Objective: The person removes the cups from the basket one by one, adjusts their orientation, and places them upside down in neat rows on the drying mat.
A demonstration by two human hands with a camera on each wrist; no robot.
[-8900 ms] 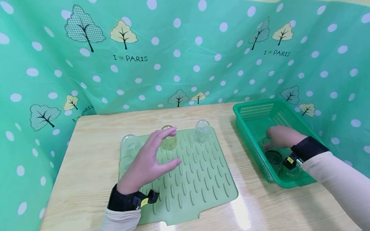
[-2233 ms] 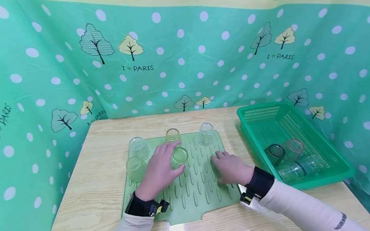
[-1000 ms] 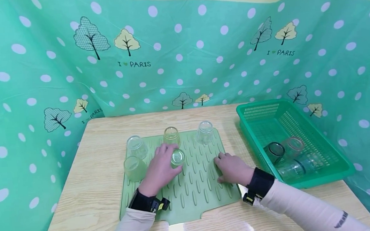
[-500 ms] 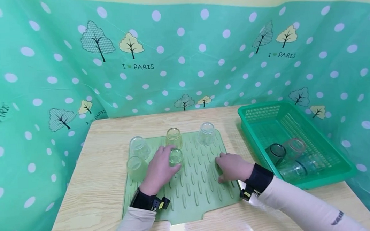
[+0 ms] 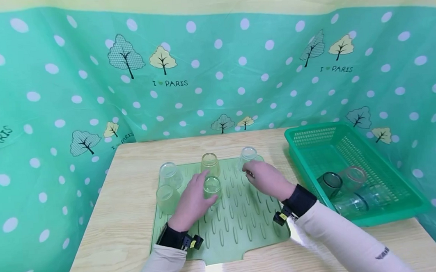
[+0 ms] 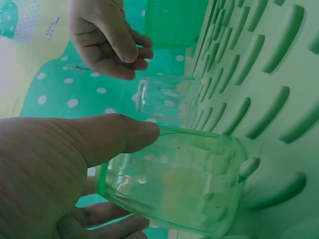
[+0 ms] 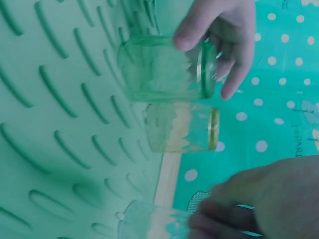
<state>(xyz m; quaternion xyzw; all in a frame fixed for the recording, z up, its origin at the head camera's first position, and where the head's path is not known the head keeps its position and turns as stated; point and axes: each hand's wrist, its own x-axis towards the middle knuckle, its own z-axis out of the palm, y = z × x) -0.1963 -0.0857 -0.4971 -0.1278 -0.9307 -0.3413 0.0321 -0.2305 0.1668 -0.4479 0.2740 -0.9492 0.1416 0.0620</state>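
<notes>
Your left hand [image 5: 191,205] is gripping the green tumbler [image 5: 213,187], while your empty right hand [image 5: 267,178], so near, is risking toppling the clear tumbler [image 5: 248,153].

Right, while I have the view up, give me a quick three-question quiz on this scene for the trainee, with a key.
1. Which hand grips a green glass?
2. True or false: the dark glass is inside the basket.
3. Which glass is the right hand nearest to?
A. the yellow glass
B. the clear glass near the far right corner of the mat
C. the pink-tinted glass

Key:
1. The left hand.
2. True.
3. B.
</notes>
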